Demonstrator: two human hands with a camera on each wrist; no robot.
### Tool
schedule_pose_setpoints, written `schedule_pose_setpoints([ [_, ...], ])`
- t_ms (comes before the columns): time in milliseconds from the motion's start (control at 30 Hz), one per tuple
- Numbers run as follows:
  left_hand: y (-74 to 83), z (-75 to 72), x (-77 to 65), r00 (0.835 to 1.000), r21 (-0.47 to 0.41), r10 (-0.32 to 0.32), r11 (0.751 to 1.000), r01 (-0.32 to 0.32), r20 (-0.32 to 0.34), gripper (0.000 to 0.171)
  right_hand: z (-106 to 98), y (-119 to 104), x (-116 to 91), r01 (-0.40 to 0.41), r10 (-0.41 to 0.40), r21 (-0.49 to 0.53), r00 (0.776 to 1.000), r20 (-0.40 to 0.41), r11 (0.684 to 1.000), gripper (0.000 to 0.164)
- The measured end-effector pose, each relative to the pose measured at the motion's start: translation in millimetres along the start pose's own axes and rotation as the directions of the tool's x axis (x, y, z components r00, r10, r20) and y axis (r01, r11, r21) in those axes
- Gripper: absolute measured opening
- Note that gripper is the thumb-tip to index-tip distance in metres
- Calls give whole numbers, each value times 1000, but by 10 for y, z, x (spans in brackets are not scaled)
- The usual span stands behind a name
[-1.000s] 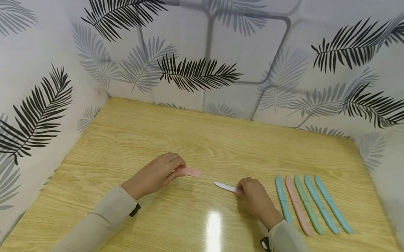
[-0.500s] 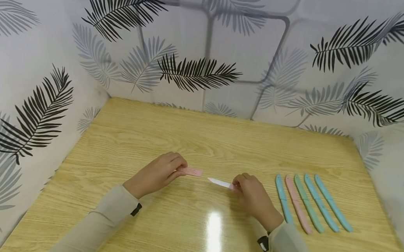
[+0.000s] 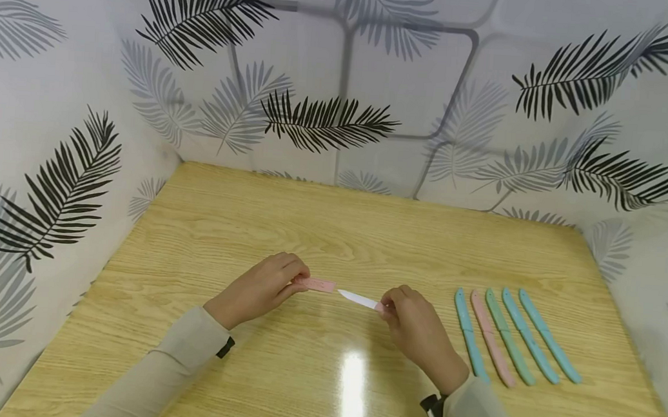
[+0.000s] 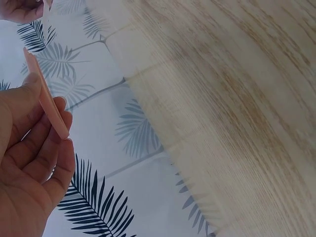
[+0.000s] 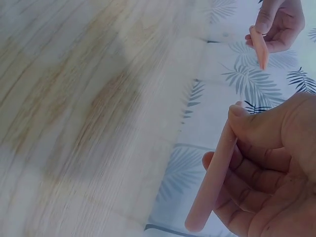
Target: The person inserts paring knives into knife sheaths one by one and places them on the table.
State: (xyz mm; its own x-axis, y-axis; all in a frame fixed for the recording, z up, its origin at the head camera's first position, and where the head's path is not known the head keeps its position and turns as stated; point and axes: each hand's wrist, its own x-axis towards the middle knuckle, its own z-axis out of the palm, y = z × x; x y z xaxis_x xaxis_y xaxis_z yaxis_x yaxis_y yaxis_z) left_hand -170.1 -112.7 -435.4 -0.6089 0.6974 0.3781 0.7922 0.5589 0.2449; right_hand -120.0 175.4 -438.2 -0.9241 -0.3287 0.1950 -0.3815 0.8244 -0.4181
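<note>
In the head view my left hand (image 3: 258, 292) pinches a flat pink knife sheath (image 3: 319, 285) between thumb and fingers, its free end facing right. My right hand (image 3: 421, 331) grips a small knife by its pink handle (image 5: 213, 180). Its white blade (image 3: 358, 299) points left, with the tip right by the sheath's end; whether they touch I cannot tell. In the left wrist view the sheath (image 4: 48, 101) lies along the fingers under the thumb. Both things are held above the table.
Several sheathed knives lie side by side to the right of my right hand: a blue one (image 3: 467, 331), a pink one (image 3: 492, 339), a green one (image 3: 510, 337) and more blue ones. The wooden table (image 3: 252, 216) meets a leaf-patterned cloth (image 3: 384, 160) at the back.
My right hand has moved left with the knife, bringing the blade tip from well apart to close by the sheath. The left hand has stayed nearly in place.
</note>
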Motion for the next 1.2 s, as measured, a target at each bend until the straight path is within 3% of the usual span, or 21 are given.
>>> schedule_pose_setpoints([
  [900, 43, 45, 1, 999, -62, -22, 998, 24, 23, 13, -10, -82, -16, 118, -118, -5, 987, -109, 993, 9],
  [1200, 67, 46, 16, 999, -21, -1, 1000, 2, 44, 15, -32, -98, -10, 123, -125, -25, 987, -103, 992, 8],
])
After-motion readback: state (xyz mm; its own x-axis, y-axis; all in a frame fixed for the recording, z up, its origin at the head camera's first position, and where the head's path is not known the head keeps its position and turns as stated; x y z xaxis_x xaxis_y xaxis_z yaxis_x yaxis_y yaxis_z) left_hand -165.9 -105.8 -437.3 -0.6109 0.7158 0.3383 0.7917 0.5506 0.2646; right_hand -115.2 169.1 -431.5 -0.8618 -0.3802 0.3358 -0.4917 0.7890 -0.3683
